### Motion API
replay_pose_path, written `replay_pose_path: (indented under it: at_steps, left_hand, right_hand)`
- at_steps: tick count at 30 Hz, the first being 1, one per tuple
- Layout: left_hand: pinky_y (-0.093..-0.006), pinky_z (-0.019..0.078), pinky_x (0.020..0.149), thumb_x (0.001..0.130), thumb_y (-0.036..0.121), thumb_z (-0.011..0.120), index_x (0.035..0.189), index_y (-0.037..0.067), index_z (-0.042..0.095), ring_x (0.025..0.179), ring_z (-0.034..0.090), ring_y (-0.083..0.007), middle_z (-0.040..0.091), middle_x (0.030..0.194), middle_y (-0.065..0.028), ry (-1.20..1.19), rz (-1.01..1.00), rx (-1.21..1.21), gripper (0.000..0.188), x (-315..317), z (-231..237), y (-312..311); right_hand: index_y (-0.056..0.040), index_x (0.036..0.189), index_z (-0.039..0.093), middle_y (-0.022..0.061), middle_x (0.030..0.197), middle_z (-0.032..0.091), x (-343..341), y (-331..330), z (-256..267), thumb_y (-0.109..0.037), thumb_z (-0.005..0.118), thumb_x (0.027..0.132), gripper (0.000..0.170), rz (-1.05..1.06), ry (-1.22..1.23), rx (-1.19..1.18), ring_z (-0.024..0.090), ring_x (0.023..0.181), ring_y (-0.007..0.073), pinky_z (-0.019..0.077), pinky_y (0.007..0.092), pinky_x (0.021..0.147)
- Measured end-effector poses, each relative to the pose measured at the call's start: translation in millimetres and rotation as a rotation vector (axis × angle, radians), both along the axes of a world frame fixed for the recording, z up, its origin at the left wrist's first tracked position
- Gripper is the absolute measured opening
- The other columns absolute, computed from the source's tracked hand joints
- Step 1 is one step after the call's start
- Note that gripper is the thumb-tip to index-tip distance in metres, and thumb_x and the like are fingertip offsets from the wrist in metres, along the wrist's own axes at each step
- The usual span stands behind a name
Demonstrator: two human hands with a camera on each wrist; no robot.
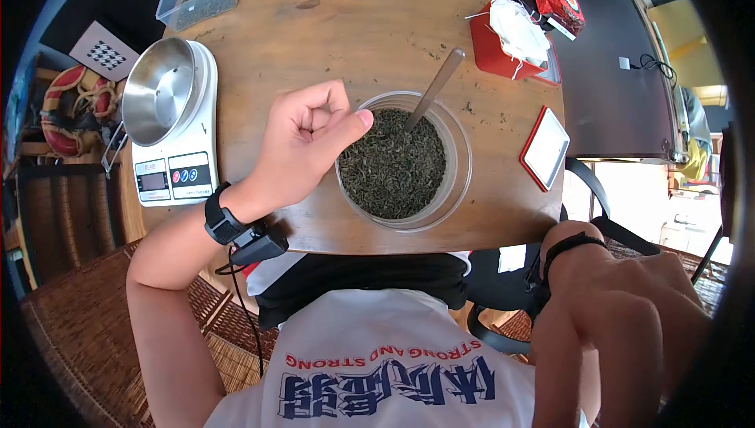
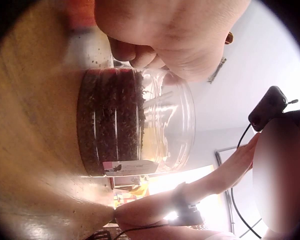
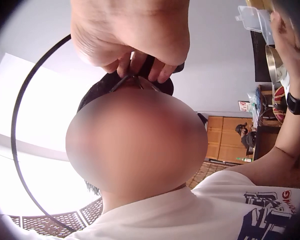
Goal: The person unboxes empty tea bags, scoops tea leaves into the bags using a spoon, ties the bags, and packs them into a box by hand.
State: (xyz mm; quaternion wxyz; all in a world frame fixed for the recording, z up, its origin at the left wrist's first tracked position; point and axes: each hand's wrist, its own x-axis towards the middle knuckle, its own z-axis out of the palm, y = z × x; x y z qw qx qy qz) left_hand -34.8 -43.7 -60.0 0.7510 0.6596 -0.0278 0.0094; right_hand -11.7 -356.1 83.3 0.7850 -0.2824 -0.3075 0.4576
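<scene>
A clear round jar (image 1: 458, 168) (image 2: 182, 125) of dark dried leaves (image 1: 389, 164) stands on the table, a brown handle (image 1: 436, 86) leaning up out of the leaves. Beside and partly over its left rim is my left hand (image 1: 307, 141) (image 2: 172, 35), fingers curled, thumb across them, with nothing visible held. My right hand (image 1: 617, 310) (image 3: 132, 30) is raised to the head; in the right wrist view its bent fingers grip black headgear (image 3: 97, 90) at the front. What its thumb does is hidden.
On the left are a white scale (image 1: 174, 172) with a steel bowl (image 1: 160, 90) and an open plastic box (image 1: 200, 7). A red box (image 1: 495, 46) with white pouches stands at the right back, a red-edged lid (image 1: 545, 149) nearer the right edge.
</scene>
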Motion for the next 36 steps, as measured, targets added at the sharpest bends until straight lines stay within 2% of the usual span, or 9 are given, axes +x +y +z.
replay_pose_path:
  at_steps: [4, 15, 22, 36]
  left_hand:
    - [-0.0232, 0.016, 0.049, 0.101, 0.008, 0.067, 0.071, 0.012, 0.041, 0.055, 0.026, 0.0045, 0.034, 0.059, 0.0145, 0.008, -0.004, 0.002, 0.04, -0.7, 0.3, 1.5]
    - [-0.0232, 0.0158, 0.049, 0.101, 0.008, 0.067, 0.071, 0.012, 0.041, 0.055, 0.025, 0.0043, 0.033, 0.06, 0.0145, -0.01, 0.005, 0.005, 0.04, 1.1, 0.3, 1.2]
    - [-0.0235, 0.0148, 0.049, 0.101, 0.009, 0.067, 0.071, 0.012, 0.04, 0.054, 0.025, 0.0041, 0.034, 0.058, 0.0144, 0.005, -0.004, -0.015, 0.04, -0.3, 0.7, 0.6]
    - [-0.0236, 0.0155, 0.049, 0.101, 0.008, 0.067, 0.071, 0.012, 0.041, 0.053, 0.026, 0.004, 0.035, 0.057, 0.014, -0.006, -0.004, 0.01, 0.04, 1.0, 0.0, 0.6]
  right_hand:
    - [-0.0067, 0.109, 0.06, 0.0099, 0.114, 0.048, -15.2, 13.8, -3.8, -0.024, 0.055, 0.101, 0.02, -0.009, -0.014, -0.02, 0.051, 0.106, 0.0217, 0.0449, 0.0302, 0.088]
    - [-0.0027, 0.116, 0.056, 0.0148, 0.122, 0.045, 10.9, 26.4, -10.7, -0.029, 0.049, 0.103, 0.03, -0.037, -0.063, -0.084, 0.05, 0.113, 0.0256, 0.0441, 0.0324, 0.094]
    - [-0.0002, 0.12, 0.054, 0.0179, 0.128, 0.043, -6.4, 29.8, -13.8, -0.031, 0.046, 0.104, 0.036, -0.054, -0.083, -0.117, 0.049, 0.118, 0.0281, 0.0436, 0.0338, 0.097]
    - [0.0048, 0.13, 0.049, 0.0242, 0.138, 0.04, 19.8, 38.8, -24.5, -0.037, 0.038, 0.106, 0.049, -0.081, -0.14, -0.192, 0.048, 0.127, 0.0331, 0.0426, 0.0366, 0.103]
